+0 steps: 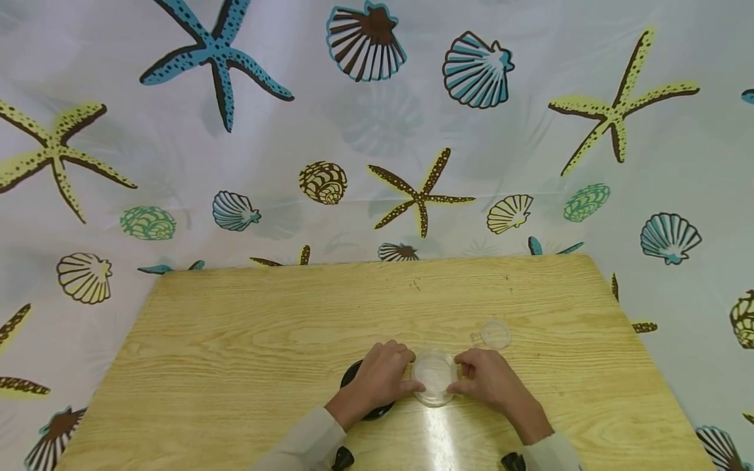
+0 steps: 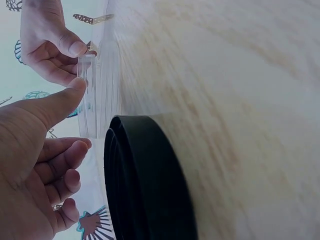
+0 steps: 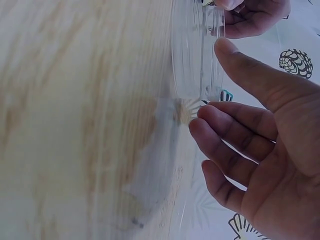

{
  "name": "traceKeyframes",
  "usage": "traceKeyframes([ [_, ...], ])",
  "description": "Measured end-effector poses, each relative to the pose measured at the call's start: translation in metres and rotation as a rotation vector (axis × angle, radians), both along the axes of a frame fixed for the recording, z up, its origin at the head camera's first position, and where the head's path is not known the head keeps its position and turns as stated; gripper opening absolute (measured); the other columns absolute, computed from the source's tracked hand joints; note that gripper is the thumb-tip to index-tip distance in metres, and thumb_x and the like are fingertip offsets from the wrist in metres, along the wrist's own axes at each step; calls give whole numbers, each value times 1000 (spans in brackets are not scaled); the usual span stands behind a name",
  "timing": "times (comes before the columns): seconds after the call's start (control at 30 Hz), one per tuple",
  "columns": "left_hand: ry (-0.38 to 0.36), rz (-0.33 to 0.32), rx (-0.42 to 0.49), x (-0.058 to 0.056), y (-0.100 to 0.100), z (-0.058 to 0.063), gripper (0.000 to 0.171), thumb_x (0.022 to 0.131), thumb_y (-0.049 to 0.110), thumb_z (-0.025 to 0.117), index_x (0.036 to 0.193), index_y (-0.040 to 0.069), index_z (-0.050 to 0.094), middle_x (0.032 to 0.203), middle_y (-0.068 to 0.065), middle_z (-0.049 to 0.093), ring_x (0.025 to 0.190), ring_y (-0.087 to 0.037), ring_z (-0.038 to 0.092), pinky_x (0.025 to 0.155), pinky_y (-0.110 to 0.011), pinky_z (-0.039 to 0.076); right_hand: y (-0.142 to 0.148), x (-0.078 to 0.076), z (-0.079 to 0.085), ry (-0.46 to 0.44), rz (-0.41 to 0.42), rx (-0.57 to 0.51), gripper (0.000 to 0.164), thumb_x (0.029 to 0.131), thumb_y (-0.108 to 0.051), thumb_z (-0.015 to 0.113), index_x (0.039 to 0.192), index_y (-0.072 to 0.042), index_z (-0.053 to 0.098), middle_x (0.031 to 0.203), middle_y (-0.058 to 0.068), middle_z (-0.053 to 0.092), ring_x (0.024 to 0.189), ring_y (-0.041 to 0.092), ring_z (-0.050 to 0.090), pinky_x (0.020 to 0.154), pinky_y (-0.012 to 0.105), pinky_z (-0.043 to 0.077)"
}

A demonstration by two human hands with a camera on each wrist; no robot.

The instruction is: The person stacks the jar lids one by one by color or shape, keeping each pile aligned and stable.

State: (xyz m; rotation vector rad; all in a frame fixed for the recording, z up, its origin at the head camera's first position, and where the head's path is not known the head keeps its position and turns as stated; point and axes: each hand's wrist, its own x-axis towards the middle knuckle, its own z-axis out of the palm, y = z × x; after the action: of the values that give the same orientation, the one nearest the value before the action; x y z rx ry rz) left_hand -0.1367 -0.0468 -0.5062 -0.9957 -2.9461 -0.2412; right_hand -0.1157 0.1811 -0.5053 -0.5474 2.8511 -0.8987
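Observation:
A round clear plastic container (image 1: 434, 376), made of stacked ringed layers, sits on the wooden table between both hands. From its left side my left hand (image 1: 383, 376) grips the upper layer, thumb and index finger at the rim (image 2: 87, 107). Opposite, my right hand (image 1: 489, 379) holds the same layer by thumb and index finger, its other fingers loosely bent in the right wrist view. Beside and partly under the left hand lies a black round dish-like piece (image 2: 155, 170), mostly hidden by that hand in the head view.
Behind the right hand a small clear round piece with a tab (image 1: 496, 333) lies on the table (image 1: 235, 340). A white cloth (image 1: 330, 118) with starfish and shell prints hangs behind the table and along its sides.

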Motion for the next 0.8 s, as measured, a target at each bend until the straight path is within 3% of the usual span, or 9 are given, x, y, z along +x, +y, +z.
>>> traceKeyframes([
  [0.4, 10, -6, 63, 3, -1, -1, 48, 70, 56, 75, 95, 15, 72, 85, 5, 69, 69, -10, 52, 62, -24, 41, -3, 5, -3, 2, -17, 28, 42, 67, -28, 84, 99, -4, 71, 72, -7, 56, 64, 2, 44, 62, 19, 42],
  [0.67, 20, -12, 43, 4, -1, -3, 49, 69, 58, 75, 94, 15, 72, 84, 5, 68, 67, -8, 48, 60, -22, 38, -2, 7, -4, -10, -17, 17, 44, 68, -29, 84, 101, -3, 71, 73, -8, 56, 64, 3, 44, 62, 19, 42],
  [0.8, 8, -11, 45, 5, 0, -3, 49, 69, 58, 75, 93, 15, 72, 83, 5, 68, 65, -8, 47, 60, -22, 37, -3, 7, -7, -10, -28, 24, 36, 68, -29, 84, 93, -7, 71, 71, -8, 53, 62, 3, 42, 58, 19, 38],
])
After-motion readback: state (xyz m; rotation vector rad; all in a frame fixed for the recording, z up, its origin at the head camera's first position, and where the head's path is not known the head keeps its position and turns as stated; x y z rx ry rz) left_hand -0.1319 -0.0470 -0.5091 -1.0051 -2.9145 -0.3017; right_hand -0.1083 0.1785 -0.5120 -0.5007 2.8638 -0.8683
